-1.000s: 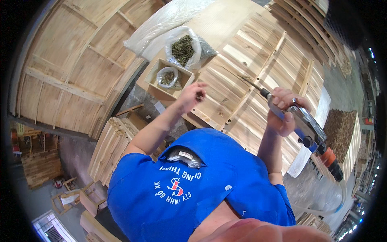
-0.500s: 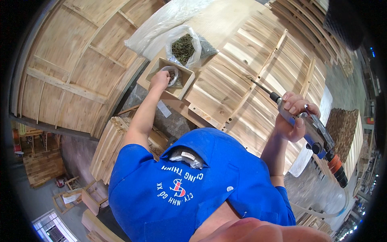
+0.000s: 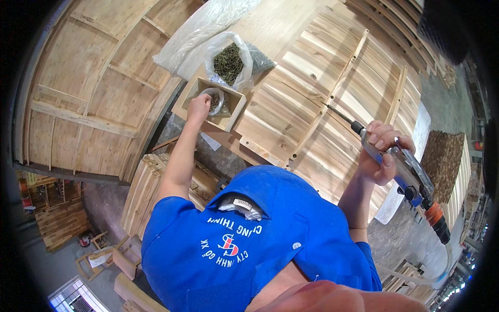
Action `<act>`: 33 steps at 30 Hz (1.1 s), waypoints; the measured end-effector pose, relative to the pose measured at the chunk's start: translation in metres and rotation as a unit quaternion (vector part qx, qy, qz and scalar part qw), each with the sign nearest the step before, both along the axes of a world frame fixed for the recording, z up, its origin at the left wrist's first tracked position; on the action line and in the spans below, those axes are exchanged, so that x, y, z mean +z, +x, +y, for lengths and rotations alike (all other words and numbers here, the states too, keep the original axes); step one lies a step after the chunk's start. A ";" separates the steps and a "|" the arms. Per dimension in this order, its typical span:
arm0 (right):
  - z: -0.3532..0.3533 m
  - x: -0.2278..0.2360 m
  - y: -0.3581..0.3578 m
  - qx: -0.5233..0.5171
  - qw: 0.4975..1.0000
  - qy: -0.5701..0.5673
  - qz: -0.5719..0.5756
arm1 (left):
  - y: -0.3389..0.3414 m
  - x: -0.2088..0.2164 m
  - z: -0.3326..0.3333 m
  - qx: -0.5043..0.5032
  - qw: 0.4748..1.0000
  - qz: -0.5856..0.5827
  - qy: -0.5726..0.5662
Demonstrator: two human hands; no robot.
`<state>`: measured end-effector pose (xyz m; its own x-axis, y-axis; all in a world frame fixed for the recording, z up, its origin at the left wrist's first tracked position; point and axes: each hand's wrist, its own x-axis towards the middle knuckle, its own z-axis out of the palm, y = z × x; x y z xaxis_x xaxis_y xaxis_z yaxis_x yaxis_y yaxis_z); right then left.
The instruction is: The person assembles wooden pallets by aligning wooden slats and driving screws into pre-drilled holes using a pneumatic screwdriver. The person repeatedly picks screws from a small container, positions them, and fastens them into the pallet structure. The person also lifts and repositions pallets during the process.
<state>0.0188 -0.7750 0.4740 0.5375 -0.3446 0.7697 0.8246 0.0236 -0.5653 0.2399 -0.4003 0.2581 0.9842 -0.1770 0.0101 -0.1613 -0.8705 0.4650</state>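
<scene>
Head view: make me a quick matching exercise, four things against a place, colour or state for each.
Things:
1. left hand
2. right hand
3. shirt
4. larger bag

Descriptions:
A. blue
B. outside the wooden box, with its top open
C. wrapped around the power tool
D. at the smaller bag in the wooden box

Pairs: 1-D, 2-C, 3-A, 4-B

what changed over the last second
The left hand moved left, from outside the wooden box to the small bag inside it; its fingertips are hidden, so whether it holds anything is unclear. The right hand shifted slightly right, still gripping the drill. The box and big bag stayed put.
</scene>
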 end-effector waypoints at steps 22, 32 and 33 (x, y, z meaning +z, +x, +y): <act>-0.051 -0.013 0.029 -0.100 0.995 -0.017 0.021 | -0.044 0.079 -0.315 -0.115 0.642 0.514 -0.557; -0.071 -0.028 0.046 -0.142 0.989 0.014 0.045 | -0.041 0.069 -0.339 -0.144 0.672 0.461 -0.562; -0.072 -0.029 0.048 -0.143 0.988 0.019 0.048 | -0.039 0.068 -0.340 -0.155 0.673 0.453 -0.564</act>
<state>0.0669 -0.8474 0.4447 0.4846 -0.5210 0.7026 0.7429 -0.1789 -0.6451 0.2009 -0.7400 0.3257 0.5943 -0.7579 -0.2691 0.5401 0.1282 0.8318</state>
